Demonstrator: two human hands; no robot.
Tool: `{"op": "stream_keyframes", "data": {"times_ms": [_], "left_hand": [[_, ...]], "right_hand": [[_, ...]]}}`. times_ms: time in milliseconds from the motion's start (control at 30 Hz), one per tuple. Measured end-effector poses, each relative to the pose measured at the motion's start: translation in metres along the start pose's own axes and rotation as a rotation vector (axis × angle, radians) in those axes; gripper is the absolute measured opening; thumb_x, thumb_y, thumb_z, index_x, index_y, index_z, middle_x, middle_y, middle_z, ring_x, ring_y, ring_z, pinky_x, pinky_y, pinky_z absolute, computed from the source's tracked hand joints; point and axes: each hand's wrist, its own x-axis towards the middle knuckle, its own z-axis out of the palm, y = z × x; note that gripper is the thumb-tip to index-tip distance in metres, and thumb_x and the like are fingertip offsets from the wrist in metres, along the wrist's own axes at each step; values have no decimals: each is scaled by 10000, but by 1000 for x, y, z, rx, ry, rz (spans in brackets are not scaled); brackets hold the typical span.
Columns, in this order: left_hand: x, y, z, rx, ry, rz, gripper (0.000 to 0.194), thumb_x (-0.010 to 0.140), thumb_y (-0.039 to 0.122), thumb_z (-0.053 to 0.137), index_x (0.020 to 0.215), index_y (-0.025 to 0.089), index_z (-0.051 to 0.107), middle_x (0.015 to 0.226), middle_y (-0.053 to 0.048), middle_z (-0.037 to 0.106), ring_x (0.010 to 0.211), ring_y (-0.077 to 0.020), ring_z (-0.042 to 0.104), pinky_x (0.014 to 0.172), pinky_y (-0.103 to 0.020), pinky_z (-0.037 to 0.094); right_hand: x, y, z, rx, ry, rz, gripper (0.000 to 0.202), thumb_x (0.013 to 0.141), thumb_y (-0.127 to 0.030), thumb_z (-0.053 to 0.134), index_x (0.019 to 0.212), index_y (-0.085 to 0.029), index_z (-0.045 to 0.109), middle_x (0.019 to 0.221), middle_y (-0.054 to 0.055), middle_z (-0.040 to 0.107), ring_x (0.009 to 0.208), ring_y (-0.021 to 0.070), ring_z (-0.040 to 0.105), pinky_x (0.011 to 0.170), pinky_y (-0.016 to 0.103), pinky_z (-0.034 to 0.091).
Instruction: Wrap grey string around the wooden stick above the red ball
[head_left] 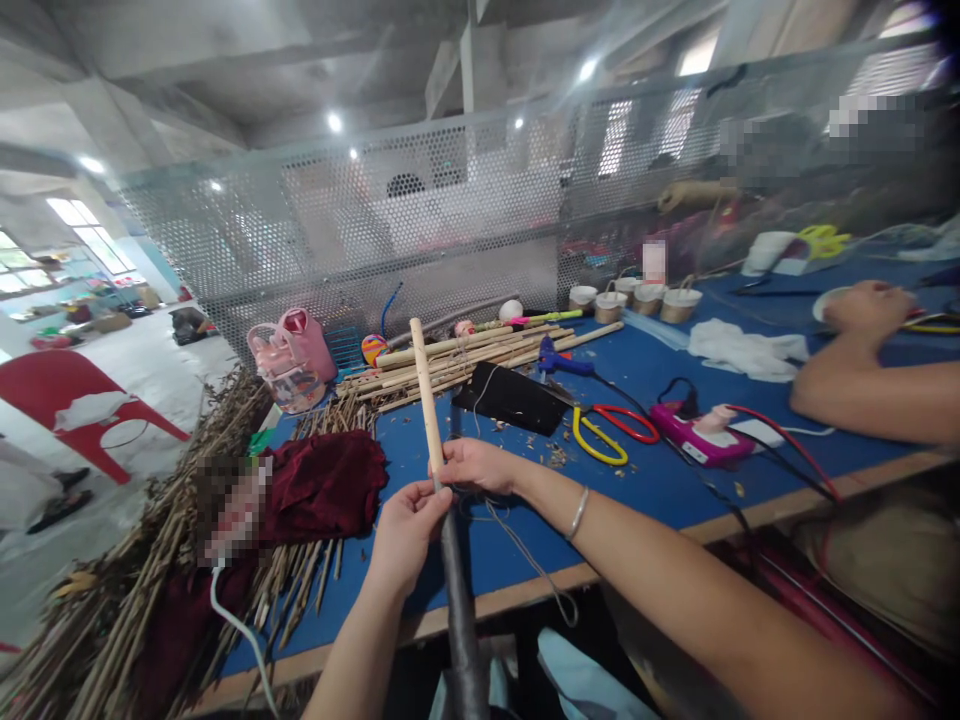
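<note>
A long stick stands tilted in front of me, its upper part pale bare wood [424, 395] and its lower part wrapped in dark grey material [459, 600]. My left hand [412, 525] pinches the stick where the pale part meets the dark part. Just above it, my right hand [476, 467] has its fingers closed at the same joint, from the right side. A thin grey cord [525, 555] trails from under my right hand over the table's front edge. Whether my right fingers grip the cord or the stick is hard to tell.
On the blue table [405, 430] lie scissors [600, 448], a blue glue gun [566, 362], black cloth [510, 397], wooden sticks [487, 350] and a magenta power strip [697, 440]. Maroon cloth [326, 485] and twigs [180, 480] are left. Another person's arm [877, 395] rests right.
</note>
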Motion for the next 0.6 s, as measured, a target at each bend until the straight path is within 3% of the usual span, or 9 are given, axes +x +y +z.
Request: {"op": "stream_keyframes", "data": {"times_ms": [167, 267, 400, 600], "left_hand": [[-3, -1, -1, -220, -112, -111, 264, 653, 293, 706, 844, 129, 625, 751, -45, 636, 642, -115, 580, 614, -225, 461], [-2, 3, 1, -77, -107, -91, 256, 630, 296, 726, 779, 132, 597, 629, 5, 577, 533, -79, 517, 511, -183, 409], [3, 7, 2, 55, -11, -20, 304, 551, 305, 774, 641, 123, 547, 486, 53, 485, 407, -37, 404, 411, -149, 295], [4, 10, -4, -46, -206, -141, 300, 626, 338, 721, 797, 109, 631, 762, -72, 645, 598, -107, 575, 538, -197, 446]], "right_hand": [[0, -2, 0, 51, -18, 43, 408, 634, -423, 695, 812, -102, 518, 570, -27, 531, 402, 29, 393, 364, 158, 214], [0, -3, -3, -20, -8, -3, 365, 646, -395, 696, 768, -98, 525, 501, -59, 463, 386, 16, 323, 363, 159, 178], [-1, -4, -8, -69, -26, 10, 326, 686, -378, 666, 798, -97, 546, 474, -82, 401, 370, 12, 261, 346, 162, 145], [-5, -10, -7, 10, -88, -1, 316, 694, -378, 649, 803, -108, 529, 483, -81, 423, 343, 12, 238, 314, 164, 128]]}}
